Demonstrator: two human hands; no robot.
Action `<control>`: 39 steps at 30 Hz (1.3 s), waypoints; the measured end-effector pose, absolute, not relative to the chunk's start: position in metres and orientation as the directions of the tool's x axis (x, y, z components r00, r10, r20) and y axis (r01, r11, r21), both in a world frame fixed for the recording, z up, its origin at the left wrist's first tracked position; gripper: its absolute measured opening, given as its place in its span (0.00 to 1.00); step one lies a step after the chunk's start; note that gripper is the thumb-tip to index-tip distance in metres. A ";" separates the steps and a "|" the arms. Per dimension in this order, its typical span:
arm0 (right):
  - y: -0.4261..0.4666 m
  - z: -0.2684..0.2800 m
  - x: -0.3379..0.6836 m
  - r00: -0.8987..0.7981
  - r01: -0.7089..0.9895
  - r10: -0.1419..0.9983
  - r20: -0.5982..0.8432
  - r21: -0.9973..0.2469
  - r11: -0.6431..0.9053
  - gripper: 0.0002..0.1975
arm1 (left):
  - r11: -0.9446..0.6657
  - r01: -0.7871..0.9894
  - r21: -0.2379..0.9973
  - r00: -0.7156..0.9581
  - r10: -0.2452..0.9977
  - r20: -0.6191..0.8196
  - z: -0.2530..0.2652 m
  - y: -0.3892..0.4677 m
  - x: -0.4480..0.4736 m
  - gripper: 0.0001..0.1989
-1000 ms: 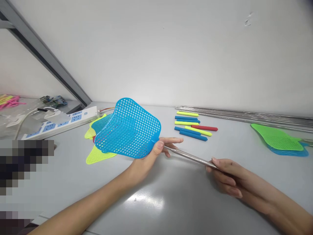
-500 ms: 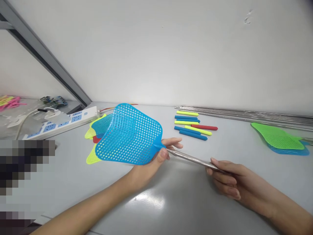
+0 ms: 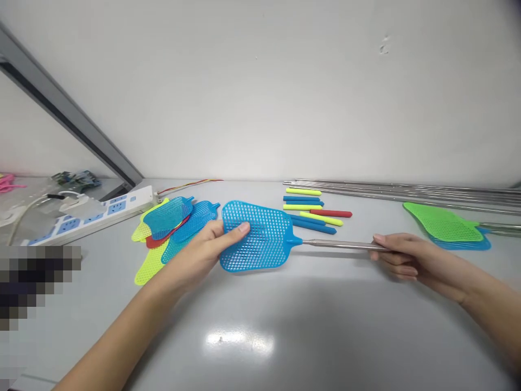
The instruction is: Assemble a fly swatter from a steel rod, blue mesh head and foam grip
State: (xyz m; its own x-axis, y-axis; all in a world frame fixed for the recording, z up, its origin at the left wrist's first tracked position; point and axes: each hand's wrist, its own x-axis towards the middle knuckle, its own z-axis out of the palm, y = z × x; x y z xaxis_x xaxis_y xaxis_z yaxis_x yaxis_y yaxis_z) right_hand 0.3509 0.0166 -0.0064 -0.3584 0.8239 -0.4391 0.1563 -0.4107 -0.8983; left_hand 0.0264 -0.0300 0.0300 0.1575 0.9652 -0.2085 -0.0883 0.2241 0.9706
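A blue fly swatter head (image 3: 260, 239) with a mesh of small holes is held above the table, joined at its neck to a thin metal rod (image 3: 340, 245). My left hand (image 3: 217, 241) pinches the head's far left edge, thumb on top and fingers behind. Around the rod, toward its right end, my right hand (image 3: 407, 258) is closed. Left of the held swatter lie loose mesh heads, among them a blue head (image 3: 169, 218), a red head (image 3: 152, 241) and a yellow head (image 3: 148, 266), partly overlapping.
Several coloured handle sleeves (image 3: 313, 221) lie near the wall, with long metal rods (image 3: 407, 191) behind them. A green swatter (image 3: 445, 221) rests over a blue one (image 3: 464, 244) at right. A white power strip (image 3: 103, 214) with a plugged cable stands at left.
My left hand has moved from the swatter's neck to the far edge of its head. The swatter has turned nearly level, and the view has shifted slightly.
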 end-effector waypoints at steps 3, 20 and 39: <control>0.016 -0.006 0.354 -0.478 0.242 0.750 -0.456 -0.890 -0.387 0.17 | 0.382 -0.111 0.918 0.194 0.914 -0.357 0.027 -0.031 0.027 0.07; 0.013 -0.005 0.360 -0.490 0.608 0.626 -0.606 -0.753 -0.253 0.18 | 0.524 -0.101 0.846 0.205 0.843 -0.498 -0.005 -0.041 0.052 0.14; 0.011 -0.007 0.363 -0.635 0.415 0.520 -0.572 -0.820 -0.394 0.15 | 0.354 0.125 0.927 0.051 0.931 -0.362 0.002 -0.048 0.059 0.14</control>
State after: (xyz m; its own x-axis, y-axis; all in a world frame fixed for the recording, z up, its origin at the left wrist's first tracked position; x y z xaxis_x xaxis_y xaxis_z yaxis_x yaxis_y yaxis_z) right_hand 0.3626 0.0111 -0.0069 -0.6349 0.5198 -0.5716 0.4154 -0.3941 -0.8198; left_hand 0.0592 -0.0475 0.0021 0.0508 0.9307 -0.3622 0.1252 0.3538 0.9269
